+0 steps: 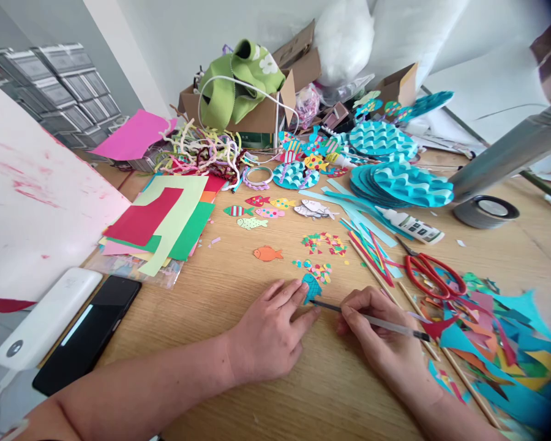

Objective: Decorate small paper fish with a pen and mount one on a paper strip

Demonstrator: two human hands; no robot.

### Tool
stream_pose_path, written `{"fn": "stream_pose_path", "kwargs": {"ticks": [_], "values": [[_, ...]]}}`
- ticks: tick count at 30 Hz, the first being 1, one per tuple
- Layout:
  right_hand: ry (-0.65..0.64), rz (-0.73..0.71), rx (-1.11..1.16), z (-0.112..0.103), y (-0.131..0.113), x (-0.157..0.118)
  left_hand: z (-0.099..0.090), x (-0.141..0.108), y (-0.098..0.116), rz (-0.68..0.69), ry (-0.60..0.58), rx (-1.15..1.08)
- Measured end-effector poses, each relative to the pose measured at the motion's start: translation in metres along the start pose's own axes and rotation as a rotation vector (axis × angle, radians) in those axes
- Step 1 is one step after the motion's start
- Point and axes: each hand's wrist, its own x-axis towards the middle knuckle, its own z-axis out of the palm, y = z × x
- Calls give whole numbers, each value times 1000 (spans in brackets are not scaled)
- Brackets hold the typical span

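Worktop (202,312): paper scraps (509,349) piled at near right corner. Left hand (272,331) open, palm down; right hand (380,340) gripping a pen (397,327). Blue paper fish (311,285) under left fingertips, toward worktop's near edge, pen tip at its near end. Paper dots (320,271) just beyond it.

Left forearm (165,386) slants in from the lower left, left hand (273,331) palm down, fingers (284,297) reaching forward, slightly parted, thumb (305,323) angled right. Over to the right hand (383,334): curled, thumb and fingers pinched together in a writing grip, right forearm (441,416) running off the bottom edge!
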Motion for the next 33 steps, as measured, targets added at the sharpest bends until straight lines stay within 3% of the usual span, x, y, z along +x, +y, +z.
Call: {"fn": "stream_pose_path", "kwargs": {"ticks": [6,14,33], "values": [[-13,0,20,0,1,0,0,0,0,-2,4,4],[70,81,79,0,3,2,-1,0,0,-3,1,15],[61,107,98,1,4,3,-1,0,0,-1,-3,20]]}}
